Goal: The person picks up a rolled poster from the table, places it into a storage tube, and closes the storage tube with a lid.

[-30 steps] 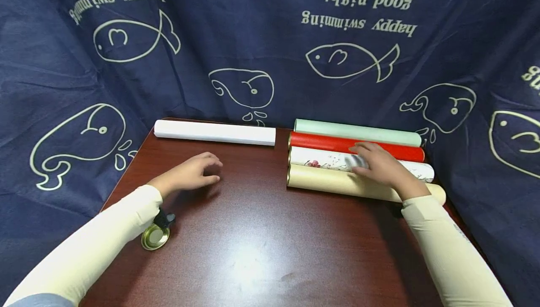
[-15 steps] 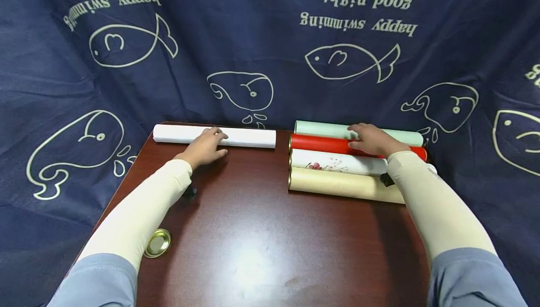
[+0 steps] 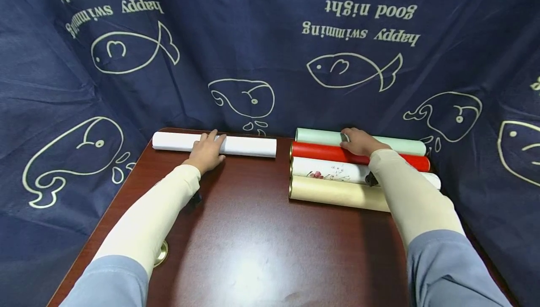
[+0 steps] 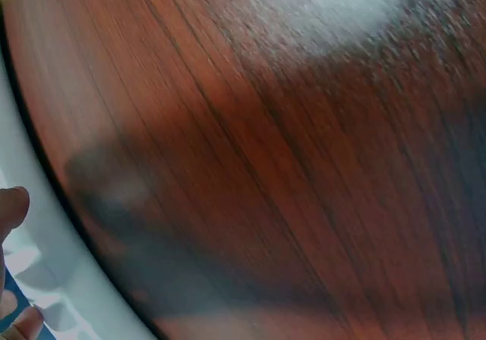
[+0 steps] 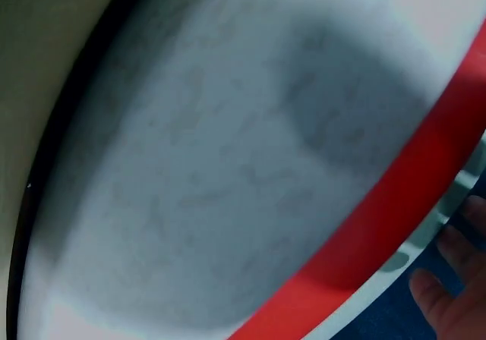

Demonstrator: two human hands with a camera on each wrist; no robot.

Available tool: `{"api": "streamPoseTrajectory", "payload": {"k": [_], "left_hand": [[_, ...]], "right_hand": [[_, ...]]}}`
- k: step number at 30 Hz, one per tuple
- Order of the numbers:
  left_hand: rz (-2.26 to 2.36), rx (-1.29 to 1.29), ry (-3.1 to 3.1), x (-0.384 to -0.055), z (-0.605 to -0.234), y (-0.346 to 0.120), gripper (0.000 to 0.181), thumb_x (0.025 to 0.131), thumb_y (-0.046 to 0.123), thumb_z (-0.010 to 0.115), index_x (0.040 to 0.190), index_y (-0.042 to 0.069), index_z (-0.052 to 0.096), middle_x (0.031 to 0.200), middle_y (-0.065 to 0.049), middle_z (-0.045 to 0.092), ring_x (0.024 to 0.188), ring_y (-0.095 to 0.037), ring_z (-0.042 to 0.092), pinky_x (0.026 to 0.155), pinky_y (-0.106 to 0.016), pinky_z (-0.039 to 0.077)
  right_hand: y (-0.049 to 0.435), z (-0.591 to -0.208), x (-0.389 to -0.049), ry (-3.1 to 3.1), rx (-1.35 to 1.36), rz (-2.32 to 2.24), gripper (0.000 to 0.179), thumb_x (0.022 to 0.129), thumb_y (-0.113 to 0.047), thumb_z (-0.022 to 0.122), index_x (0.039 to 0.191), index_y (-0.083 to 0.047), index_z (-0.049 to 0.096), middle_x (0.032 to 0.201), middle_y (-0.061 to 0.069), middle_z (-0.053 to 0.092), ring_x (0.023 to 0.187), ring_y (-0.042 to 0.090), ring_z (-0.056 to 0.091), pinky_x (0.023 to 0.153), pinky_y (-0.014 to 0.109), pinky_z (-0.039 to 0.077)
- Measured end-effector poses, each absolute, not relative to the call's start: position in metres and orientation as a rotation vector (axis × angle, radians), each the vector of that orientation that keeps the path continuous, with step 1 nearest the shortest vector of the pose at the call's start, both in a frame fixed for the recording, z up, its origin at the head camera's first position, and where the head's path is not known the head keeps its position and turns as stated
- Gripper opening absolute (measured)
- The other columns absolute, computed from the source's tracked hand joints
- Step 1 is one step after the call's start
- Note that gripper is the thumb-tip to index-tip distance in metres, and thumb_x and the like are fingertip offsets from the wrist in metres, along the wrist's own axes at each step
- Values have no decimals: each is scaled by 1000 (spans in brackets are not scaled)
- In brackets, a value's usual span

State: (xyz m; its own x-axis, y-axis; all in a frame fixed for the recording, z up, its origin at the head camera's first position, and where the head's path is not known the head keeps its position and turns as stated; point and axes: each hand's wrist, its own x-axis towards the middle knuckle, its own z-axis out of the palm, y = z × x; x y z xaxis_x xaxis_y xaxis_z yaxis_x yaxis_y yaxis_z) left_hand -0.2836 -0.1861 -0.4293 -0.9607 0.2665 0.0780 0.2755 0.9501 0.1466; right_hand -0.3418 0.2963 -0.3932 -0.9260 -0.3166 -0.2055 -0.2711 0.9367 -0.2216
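Observation:
My left hand lies across a white roll at the back left of the table, fingers spread over its top. In the left wrist view, fingertips show over the white roll; firm contact cannot be told. My right hand is over a mint green tube at the back right, fingers relaxed. In the right wrist view its fingers reach past the tube's far edge. In front of that tube lie a red tube, a white flower-printed tube and a beige tube, side by side.
A round gold-coloured lid sits on the brown table, partly hidden by my left sleeve. A dark blue curtain with fish drawings hangs behind and at both sides of the table.
My left hand has moved forward onto the white roll. My right hand has moved back from above the flower-printed tube to the mint green tube. The tubes have stayed in place.

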Motion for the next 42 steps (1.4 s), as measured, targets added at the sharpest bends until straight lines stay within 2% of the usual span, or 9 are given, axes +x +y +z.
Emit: {"api": "streamPoseTrajectory", "payload": {"k": [5, 10, 14, 19, 23, 27, 33, 37, 42], "left_hand": [[-217, -469, -3003, -279, -434, -192, 66, 85, 22, 79, 142, 7, 50, 134, -23, 49, 120, -43, 43, 90, -60, 42], [-217, -503, -2968, -275, -438, -193, 58, 82, 21, 82, 132, 7, 56, 121, -21, 50, 113, -40, 43, 90, -58, 42], [-233, -523, -2967, -272, -437, -193, 53, 83, 20, 82, 125, 3, 55, 125, -21, 51, 118, -42, 45, 93, -58, 42], [-221, -529, -2980, -268, -437, -194, 49, 82, 18, 83, 116, 2, 52, 118, -19, 58, 110, -42, 53, 86, -58, 47], [-196, -538, -3001, -269, -437, -193, 55, 82, 20, 83, 126, 5, 53, 121, -18, 58, 111, -40, 52, 87, -58, 47], [-176, -538, -3033, -268, -435, -190, 63, 83, 19, 82, 138, 8, 53, 128, -19, 55, 116, -40, 49, 91, -59, 45], [-212, -533, -3013, -262, -435, -190, 58, 79, 15, 84, 129, 6, 55, 126, -19, 56, 117, -41, 50, 94, -58, 43], [-221, -603, -2970, -260, -435, -192, 53, 78, 11, 84, 121, 5, 55, 123, -18, 60, 116, -40, 54, 96, -57, 43], [-237, -674, -2917, -253, -429, -193, 51, 78, 12, 83, 120, 5, 55, 119, -16, 62, 113, -39, 55, 96, -56, 42]], "right_hand": [[295, -398, -340, 2862, -392, -221, 54, 101, -25, 51, 145, 5, 39, 144, 32, 40, 132, 52, 34, 111, 60, 26], [296, -401, -336, 2872, -354, -238, 57, 100, -26, 53, 146, 5, 38, 146, 32, 39, 132, 53, 30, 110, 62, 25], [295, -403, -332, 2893, -350, -266, 57, 99, -26, 56, 145, 3, 41, 146, 31, 39, 132, 52, 30, 108, 64, 27], [292, -402, -332, 2906, -393, -348, 54, 97, -22, 60, 141, 5, 44, 144, 36, 35, 131, 53, 33, 108, 62, 28], [293, -399, -336, 2895, -377, -357, 54, 97, -22, 61, 141, 5, 44, 145, 35, 33, 131, 53, 33, 109, 62, 28], [293, -397, -337, 2884, -359, -326, 59, 97, -24, 60, 145, 4, 41, 148, 33, 34, 133, 54, 29, 109, 67, 24], [291, -399, -341, 2835, -280, -319, 65, 98, -31, 57, 151, -1, 35, 150, 29, 36, 134, 54, 25, 104, 70, 21], [291, -399, -346, 2806, -267, -304, 67, 98, -33, 57, 152, -3, 34, 152, 30, 32, 134, 54, 24, 103, 70, 20], [290, -399, -352, 2760, -250, -317, 70, 97, -35, 59, 153, -3, 32, 153, 31, 29, 136, 56, 21, 106, 71, 17]]}}
